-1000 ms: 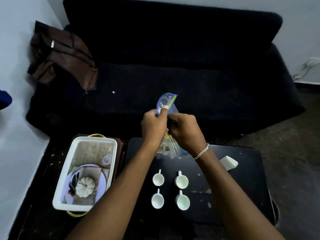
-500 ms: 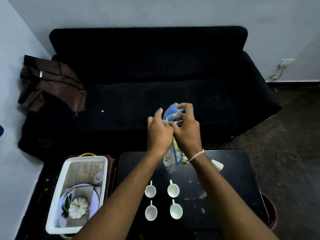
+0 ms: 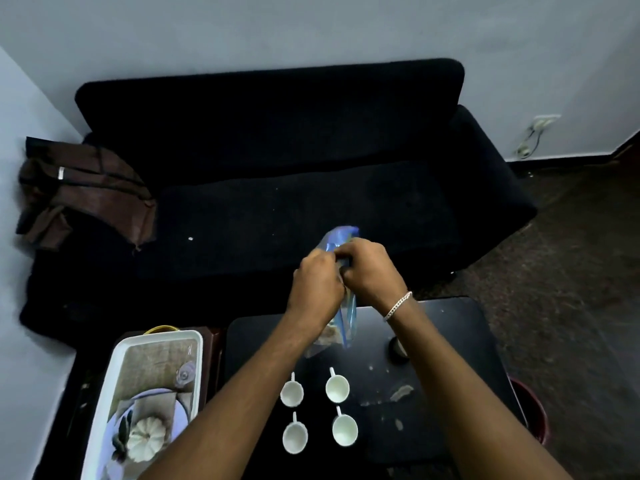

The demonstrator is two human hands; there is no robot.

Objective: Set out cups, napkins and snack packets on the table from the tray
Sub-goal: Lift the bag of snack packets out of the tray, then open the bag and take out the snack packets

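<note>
Both hands hold a clear blue snack packet (image 3: 346,323) above the far edge of the black table (image 3: 450,341). My left hand (image 3: 317,282) and my right hand (image 3: 369,268) pinch its upper part close together, and its top (image 3: 341,235) sticks up behind my fingers. The lower part, with brownish snacks inside, hangs down between my wrists. Several small white cups (image 3: 337,388) stand in a square on the table below my arms. The white tray (image 3: 114,386) sits to the left on a dark stand, showing a printed picture of a white pumpkin. No napkins are visible.
A black sofa (image 3: 277,168) fills the space behind the table, with a brown bag (image 3: 83,195) on its left arm. A dark red bin (image 3: 533,410) stands at the table's right side. Pale scuffs (image 3: 401,393) mark the tabletop. A wall socket (image 3: 540,129) is at the right.
The camera has tilted up and back, so more wall and sofa show. My hands have closed tighter over the packet's top. The white napkin stack at the right is now hidden behind my right forearm.
</note>
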